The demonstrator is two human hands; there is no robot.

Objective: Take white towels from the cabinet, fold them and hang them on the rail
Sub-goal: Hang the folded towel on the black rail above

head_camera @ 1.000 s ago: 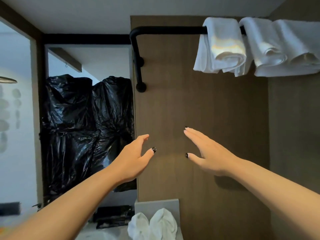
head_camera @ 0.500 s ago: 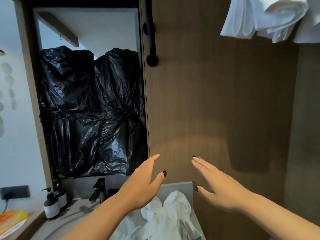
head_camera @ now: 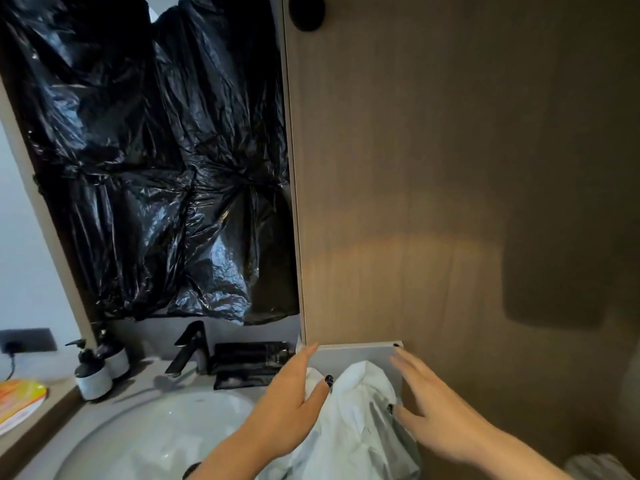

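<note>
White cloth, one crumpled towel (head_camera: 349,420), lies between the two hands on the worktop (head_camera: 138,386) beside the basin (head_camera: 145,431). No grip is made yet: the left hand (head_camera: 287,396) rests spread against the towel's left side, and the right hand (head_camera: 436,414) is spread just right of it. Folding and hanging this one are still left, it seems; the rail is not in view. Two soap bottles (head_camera: 91,370) stand far left of the hands.

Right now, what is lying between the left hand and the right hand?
In the head view, a crumpled white towel lies between the left hand and the right hand. Both hands are open; the left thumb rests against the cloth.
</note>
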